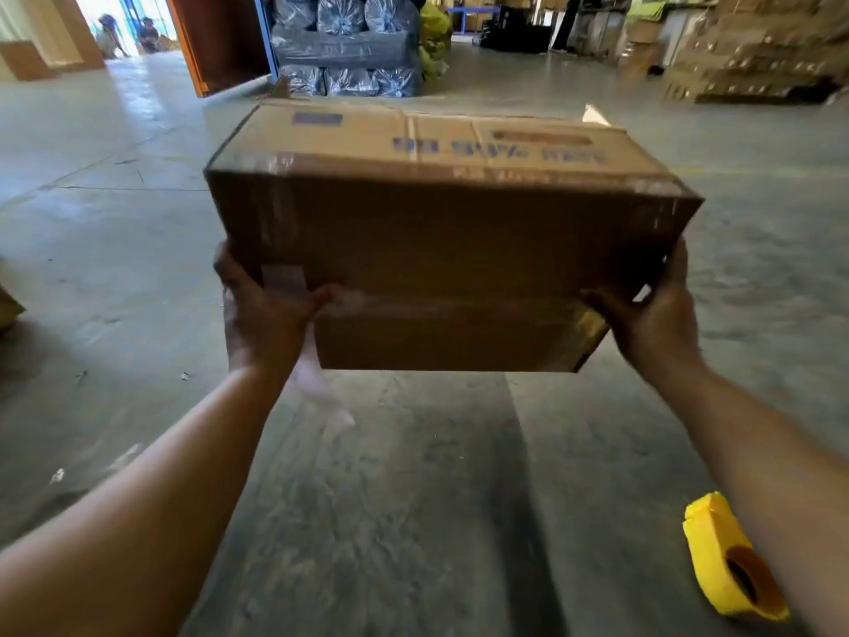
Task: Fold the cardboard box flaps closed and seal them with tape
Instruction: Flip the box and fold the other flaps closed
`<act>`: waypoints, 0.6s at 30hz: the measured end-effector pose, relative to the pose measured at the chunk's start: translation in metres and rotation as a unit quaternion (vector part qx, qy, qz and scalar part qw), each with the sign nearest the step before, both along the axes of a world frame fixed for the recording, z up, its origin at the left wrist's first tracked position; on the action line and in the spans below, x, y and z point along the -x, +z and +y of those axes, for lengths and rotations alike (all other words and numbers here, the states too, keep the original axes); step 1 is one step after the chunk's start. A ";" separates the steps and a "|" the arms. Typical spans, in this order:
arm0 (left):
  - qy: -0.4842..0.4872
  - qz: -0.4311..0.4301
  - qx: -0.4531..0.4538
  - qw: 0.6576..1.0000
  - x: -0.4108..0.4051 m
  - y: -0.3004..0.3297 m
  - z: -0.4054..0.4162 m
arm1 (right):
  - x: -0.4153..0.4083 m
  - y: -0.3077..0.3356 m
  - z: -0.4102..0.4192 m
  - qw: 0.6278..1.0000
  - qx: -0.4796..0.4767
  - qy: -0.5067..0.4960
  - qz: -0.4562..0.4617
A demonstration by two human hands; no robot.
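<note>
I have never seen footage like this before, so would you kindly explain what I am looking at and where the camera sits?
There is no machine here. The single picture comes from a wide-angle camera worn on a person's head, looking forward and down along both bare arms. The left hand and the right hand grip the lower corners of a cardboard box and hold it up off the concrete floor. Clear tape already runs along its edges, and a loose strip dangles near the left hand. A yellow tape dispenser lies on the floor at the lower right. Behind are wrapped bundles and stacked cartons.
</note>
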State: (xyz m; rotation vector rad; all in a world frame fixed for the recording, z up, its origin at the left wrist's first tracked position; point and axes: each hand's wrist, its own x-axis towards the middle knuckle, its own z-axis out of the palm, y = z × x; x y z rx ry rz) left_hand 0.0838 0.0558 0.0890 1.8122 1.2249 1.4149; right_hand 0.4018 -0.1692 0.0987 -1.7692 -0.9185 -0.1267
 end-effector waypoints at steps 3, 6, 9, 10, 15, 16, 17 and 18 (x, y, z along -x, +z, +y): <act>0.015 -0.006 0.061 0.998 0.022 -0.059 -0.018 | 0.028 -0.061 -0.007 0.996 -0.052 0.008 0.069; 0.028 0.001 0.121 0.992 0.044 -0.113 -0.042 | 0.057 -0.104 -0.023 0.991 -0.079 0.014 0.105; 0.024 0.016 0.155 0.988 0.065 -0.155 -0.064 | 0.083 -0.144 -0.051 0.987 -0.068 0.018 0.144; 0.019 0.018 0.152 0.988 0.069 -0.165 -0.068 | 0.089 -0.158 -0.061 0.984 -0.072 0.014 0.159; 0.010 0.054 0.139 0.989 0.081 -0.182 -0.072 | 0.108 -0.185 -0.086 0.983 -0.069 -0.008 0.168; 0.005 0.065 0.142 0.988 0.085 -0.185 -0.075 | 0.109 -0.186 -0.088 0.985 -0.064 -0.014 0.162; 0.004 0.072 0.149 0.986 0.090 -0.190 -0.078 | 0.111 -0.187 -0.091 0.984 -0.056 -0.024 0.165; 0.011 0.081 0.163 0.983 0.094 -0.195 -0.081 | 0.113 -0.187 -0.094 0.982 -0.051 -0.027 0.178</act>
